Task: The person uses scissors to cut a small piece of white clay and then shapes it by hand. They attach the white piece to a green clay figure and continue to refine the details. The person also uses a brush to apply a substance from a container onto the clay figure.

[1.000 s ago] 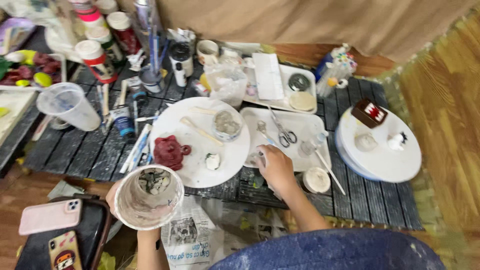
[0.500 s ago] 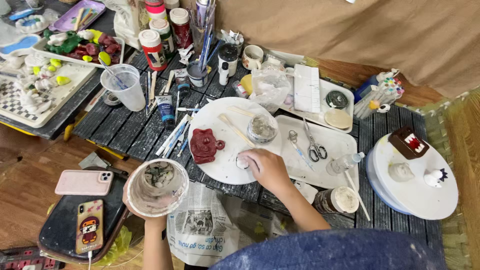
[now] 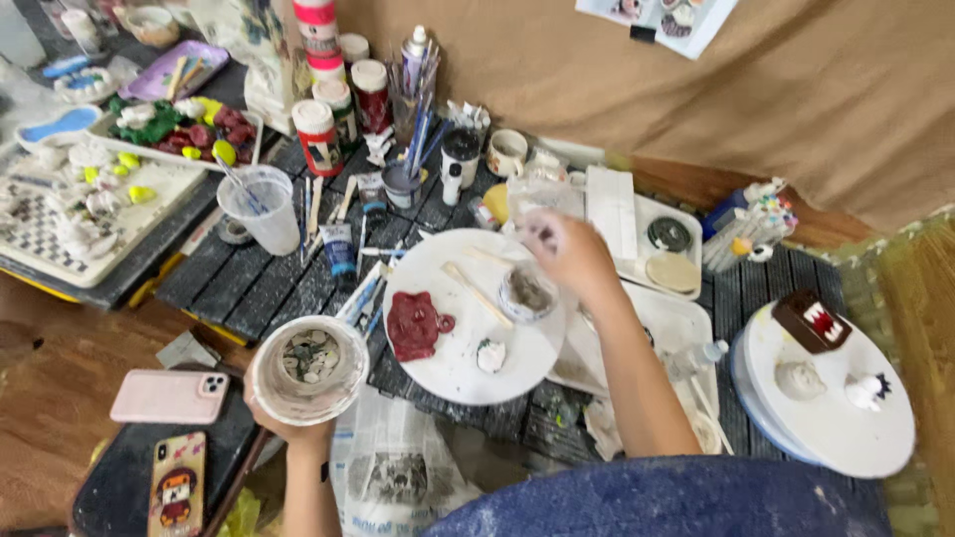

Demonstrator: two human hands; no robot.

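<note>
Head view. The left hand (image 3: pixel 298 423) is gripping a round white tub (image 3: pixel 309 368) from below, fingers wrapped around its base, holding it upright in front of the desk (image 3: pixel 249 288); grey-white lumps of clay are lying inside it. The right hand (image 3: pixel 569 254) is reaching forward over the far edge of a white round plate (image 3: pixel 468 318), its fingers curled and blurred, so whether that grip is closed on anything cannot be told. Just beneath it, a small bowl (image 3: pixel 527 294) of grey material is resting on the plate, beside a wooden stick (image 3: pixel 477 293), a dark red clay piece (image 3: pixel 413 325) and a small white lump (image 3: pixel 489 355). Paint jars (image 3: pixel 320 134), brushes (image 3: pixel 418 124) and a clear cup (image 3: pixel 261 207) are standing behind.

Judged step: material is being gathered, with the tub serving as the container and the right hand working at the bowl. The next move is likely calling for a steady, level tub and a fingertip pinch, avoiding the stick and the red piece.
</note>
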